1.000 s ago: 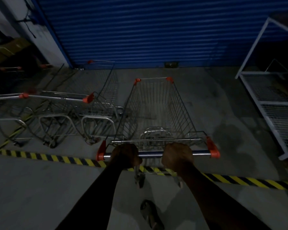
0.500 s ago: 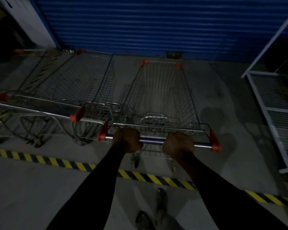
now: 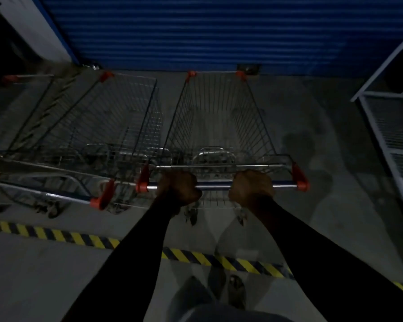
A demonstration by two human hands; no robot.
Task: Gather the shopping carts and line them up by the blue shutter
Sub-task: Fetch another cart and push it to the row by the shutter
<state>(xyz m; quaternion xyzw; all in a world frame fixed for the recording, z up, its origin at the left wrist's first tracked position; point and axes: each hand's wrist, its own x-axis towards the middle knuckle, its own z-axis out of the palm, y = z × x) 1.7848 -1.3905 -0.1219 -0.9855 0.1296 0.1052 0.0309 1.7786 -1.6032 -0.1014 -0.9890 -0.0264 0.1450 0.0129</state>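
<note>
A wire shopping cart (image 3: 216, 117) with orange corner caps stands in front of me, its nose close to the blue shutter (image 3: 207, 31). My left hand (image 3: 178, 187) and my right hand (image 3: 250, 187) both grip its handle bar (image 3: 215, 185), fingers curled over it. Beside it on the left stands a second cart (image 3: 112, 126), facing the shutter, its handle (image 3: 56, 194) slanting toward me. More cart frames show dimly at the far left (image 3: 21, 101).
A yellow-and-black striped line (image 3: 79, 238) crosses the concrete floor under my arms. A white wire rack (image 3: 391, 140) stands at the right. A white pillar (image 3: 40, 31) meets the shutter's left edge. My feet (image 3: 228, 287) are just behind the line.
I have pushed the cart forward past the striped line, closer to the shutter and level with the cart on the left. Both hands kept their hold on the handle.
</note>
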